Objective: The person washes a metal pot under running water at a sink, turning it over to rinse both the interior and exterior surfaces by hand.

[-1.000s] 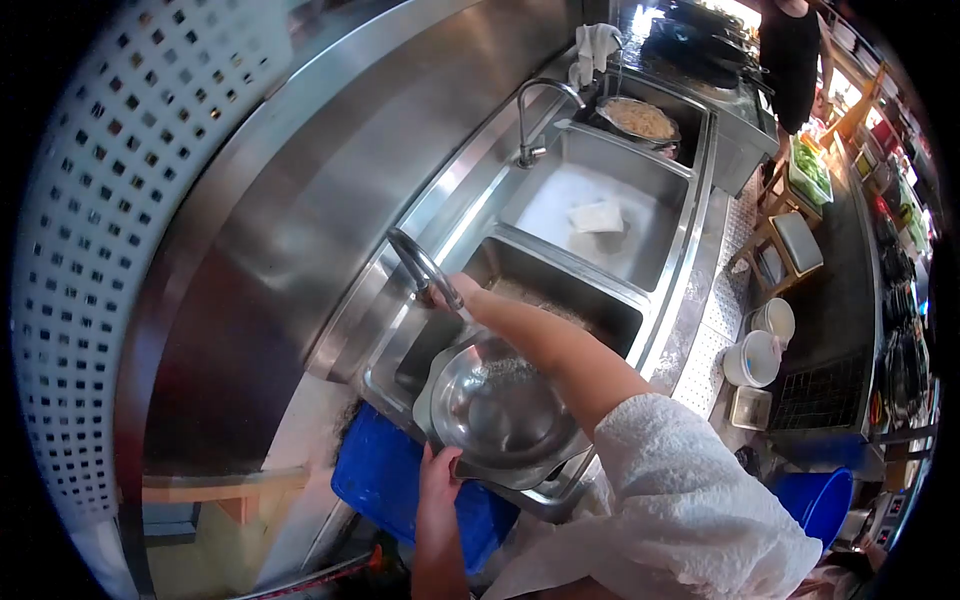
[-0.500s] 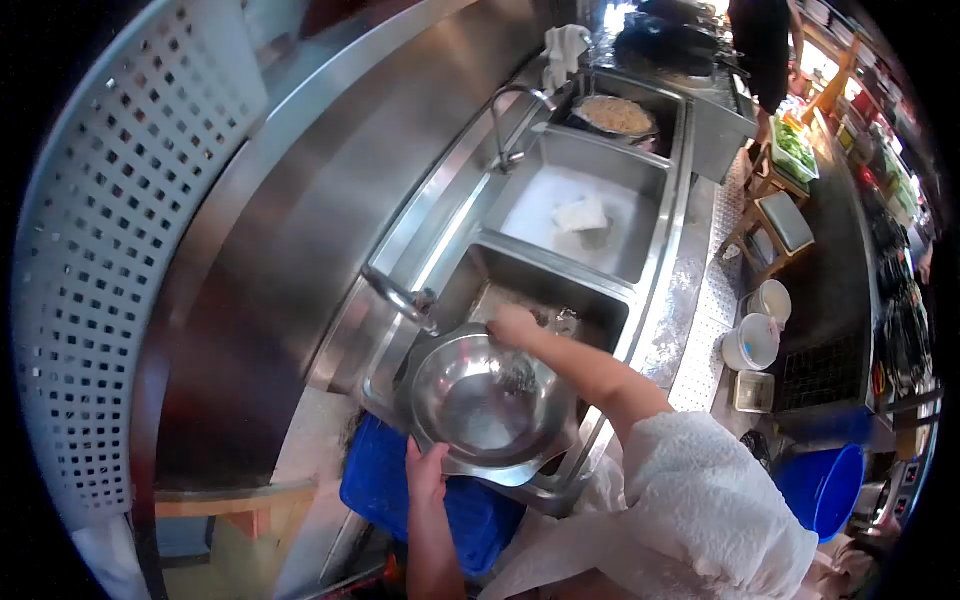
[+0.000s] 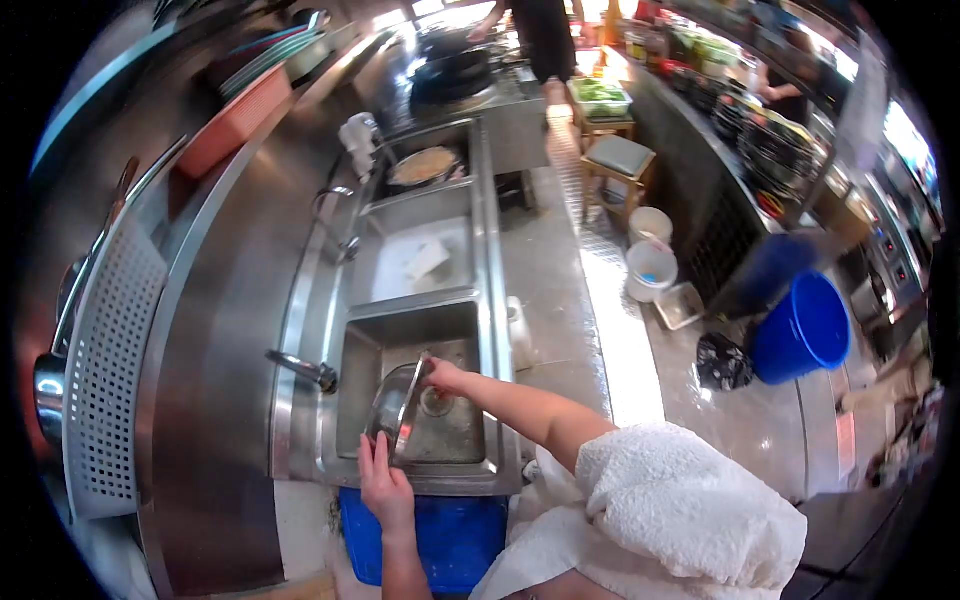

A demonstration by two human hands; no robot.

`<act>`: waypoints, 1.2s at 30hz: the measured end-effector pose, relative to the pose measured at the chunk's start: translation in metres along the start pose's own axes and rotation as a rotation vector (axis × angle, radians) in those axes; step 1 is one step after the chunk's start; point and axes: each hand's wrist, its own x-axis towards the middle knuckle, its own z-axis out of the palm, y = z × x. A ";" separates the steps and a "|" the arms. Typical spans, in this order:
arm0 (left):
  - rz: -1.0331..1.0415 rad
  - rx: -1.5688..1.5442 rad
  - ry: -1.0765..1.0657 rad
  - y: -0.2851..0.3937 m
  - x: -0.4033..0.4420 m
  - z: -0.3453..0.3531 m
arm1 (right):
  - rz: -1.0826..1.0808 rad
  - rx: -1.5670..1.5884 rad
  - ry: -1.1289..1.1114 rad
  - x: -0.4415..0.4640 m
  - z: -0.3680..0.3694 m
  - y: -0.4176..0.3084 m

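A steel mixing bowl (image 3: 392, 402) is tipped on its side over the nearest sink basin (image 3: 455, 325), its rim almost edge-on to me. My right hand (image 3: 444, 378) is closed round the far part of the rim. At the near end, my left hand (image 3: 385, 485) supports the bowl, fingers reaching up along its outside; the thumb side is partly hidden. The basin's drain (image 3: 436, 402) shows just right of the bowl. Left of the bowl, a faucet (image 3: 305, 370) reaches over the basin's edge.
The middle basin holds whitish water and a white block-like item (image 3: 427, 258). A pan of pale food (image 3: 424, 166) sits in the far basin. A blue crate (image 3: 430, 540) is below the sink. Buckets (image 3: 652, 270) and a blue bin (image 3: 803, 328) stand right. A person (image 3: 543, 40) is beyond.
The bowl has gone from lying open upward to standing tilted on its side, both hands still on it. My view has swung right, showing more of the floor.
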 end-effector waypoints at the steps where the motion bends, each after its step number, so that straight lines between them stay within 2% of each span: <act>1: 0.033 -0.019 -0.008 0.002 -0.004 -0.003 | -0.070 -0.023 0.072 -0.010 -0.004 -0.003; 3: 0.129 0.134 -0.050 0.011 -0.014 -0.008 | -0.148 -0.041 0.177 -0.036 -0.028 -0.002; 6: 0.238 0.154 -0.115 0.016 -0.022 -0.017 | -0.826 -0.348 0.362 -0.077 -0.063 -0.005; 8: 0.321 0.147 -0.119 0.016 -0.025 -0.017 | -0.720 -0.453 0.172 -0.112 -0.081 -0.014; 10: 0.471 0.182 -0.100 0.017 -0.031 -0.018 | -0.961 -0.645 0.153 -0.122 -0.086 -0.013; 12: 0.489 0.061 -0.048 0.007 -0.037 -0.011 | -0.802 -0.784 0.158 -0.135 -0.086 -0.016; 14: 0.356 0.075 0.028 0.017 -0.045 -0.009 | -0.947 -0.846 0.333 -0.153 -0.088 -0.021; 15: 0.384 0.057 0.020 0.033 -0.045 -0.011 | -0.968 -0.841 0.392 -0.160 -0.090 -0.024; 17: 0.011 -0.146 -0.034 0.066 -0.046 -0.013 | -1.069 -0.875 0.483 -0.173 -0.098 -0.032; 21: -0.104 -0.038 0.025 0.063 -0.042 0.025 | -1.035 -0.950 0.467 -0.185 -0.115 -0.052; 23: 0.034 -0.098 0.196 0.077 -0.036 0.027 | -1.093 -0.839 0.422 -0.188 -0.126 -0.059; 25: -0.009 -0.077 0.276 0.085 -0.027 0.035 | -1.068 -0.763 0.349 -0.203 -0.140 -0.073; 26: -0.003 -0.072 0.321 0.092 -0.023 0.035 | -1.205 -0.743 0.424 -0.201 -0.146 -0.077; 28: 0.007 -0.067 0.420 0.111 -0.015 0.038 | -1.117 -0.764 0.408 -0.203 -0.164 -0.085; 30: -0.019 0.105 0.398 0.119 -0.009 0.046 | -1.141 -0.807 0.602 -0.188 -0.177 -0.082; 31: -0.034 0.128 0.398 0.119 -0.005 0.045 | -1.138 -0.818 0.595 -0.192 -0.182 -0.086; 32: 0.009 0.160 0.387 0.117 0.002 0.045 | -1.145 -0.811 0.574 -0.190 -0.187 -0.086; 33: 0.050 0.192 0.373 0.119 0.005 0.045 | -1.125 -0.829 0.463 -0.187 -0.191 -0.084; 34: 0.037 0.210 0.372 0.124 0.007 0.045 | -1.104 -0.840 0.355 -0.183 -0.194 -0.081; 36: -0.002 0.244 0.328 0.131 0.013 0.045 | -0.965 -0.818 0.301 -0.173 -0.209 -0.063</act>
